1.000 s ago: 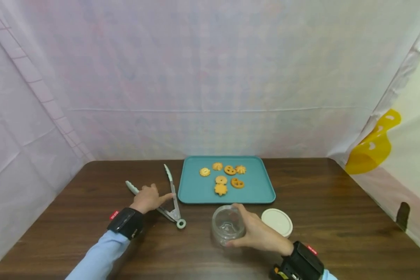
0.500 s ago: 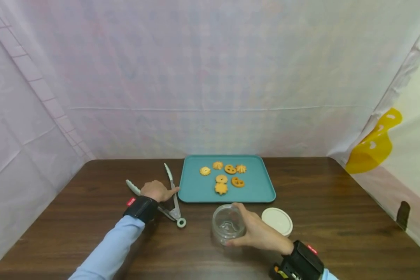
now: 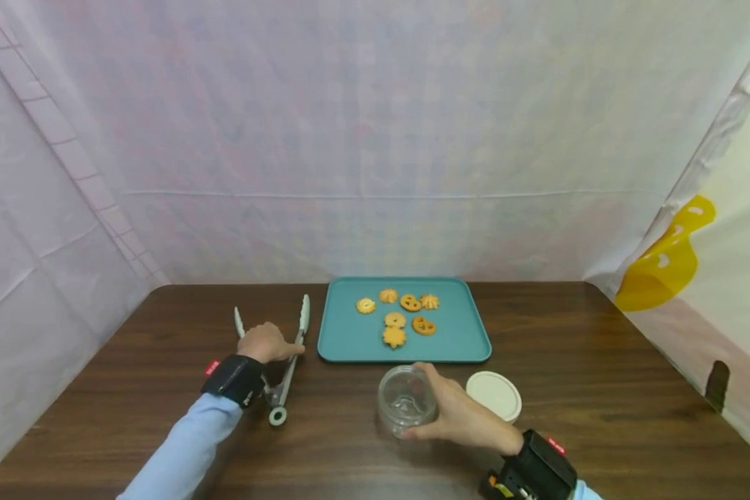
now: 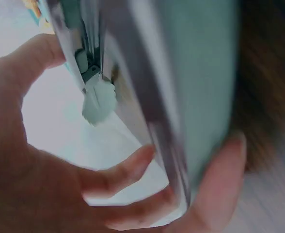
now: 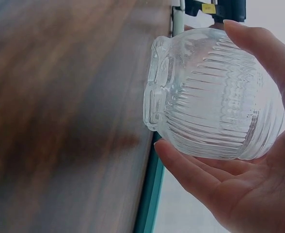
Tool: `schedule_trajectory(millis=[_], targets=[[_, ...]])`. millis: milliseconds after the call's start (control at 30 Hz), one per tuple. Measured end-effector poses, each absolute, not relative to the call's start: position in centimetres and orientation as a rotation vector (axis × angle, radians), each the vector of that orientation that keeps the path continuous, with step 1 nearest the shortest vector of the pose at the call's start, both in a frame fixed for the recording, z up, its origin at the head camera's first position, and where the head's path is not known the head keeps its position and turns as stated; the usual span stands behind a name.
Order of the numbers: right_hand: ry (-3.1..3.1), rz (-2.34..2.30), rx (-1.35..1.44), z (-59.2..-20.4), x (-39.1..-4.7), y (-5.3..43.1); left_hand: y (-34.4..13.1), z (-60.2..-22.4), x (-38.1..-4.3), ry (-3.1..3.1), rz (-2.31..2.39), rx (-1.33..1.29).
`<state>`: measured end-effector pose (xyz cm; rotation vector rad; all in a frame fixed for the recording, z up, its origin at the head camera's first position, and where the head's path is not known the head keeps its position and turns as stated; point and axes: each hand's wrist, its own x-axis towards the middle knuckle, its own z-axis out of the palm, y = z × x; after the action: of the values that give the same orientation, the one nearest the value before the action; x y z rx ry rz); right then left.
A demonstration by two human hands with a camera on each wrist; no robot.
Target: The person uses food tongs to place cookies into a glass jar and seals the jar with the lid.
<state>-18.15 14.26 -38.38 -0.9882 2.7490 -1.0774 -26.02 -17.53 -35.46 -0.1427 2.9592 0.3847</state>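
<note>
The left hand point(image 3: 266, 343) is grasping the tongs point(image 3: 287, 380): its thumb is pressing one arm, its fingers are curling around the other, and both arms are standing apart. The tongs are being held to the left of the blue tray point(image 3: 344, 344), their ring end pointing toward the person; whether they are touching the table point(image 3: 350, 458), I cannot tell. The right hand point(image 3: 456, 417) is gripping the clear jar point(image 3: 406, 399), which is standing upright nearer than the tray. A pale lid point(image 3: 494, 396) is lying beside this hand. Five cookies point(image 3: 394, 337) and two pretzels point(image 3: 423, 326) are resting on the tray.
</note>
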Motion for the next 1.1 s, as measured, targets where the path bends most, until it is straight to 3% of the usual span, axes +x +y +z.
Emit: schedule_trajectory(millis=[633, 1100], targets=[[2.783, -1.067, -1.032, -38.2, -18.4, 14.6, -18.1, -35.4, -26.3, 2.986, 0.414, -0.226], [2.730, -1.081, -1.005, -38.3, -18.2, 14.2, -19.8, -34.5, -25.3, 2.960, 0.871, -0.119]])
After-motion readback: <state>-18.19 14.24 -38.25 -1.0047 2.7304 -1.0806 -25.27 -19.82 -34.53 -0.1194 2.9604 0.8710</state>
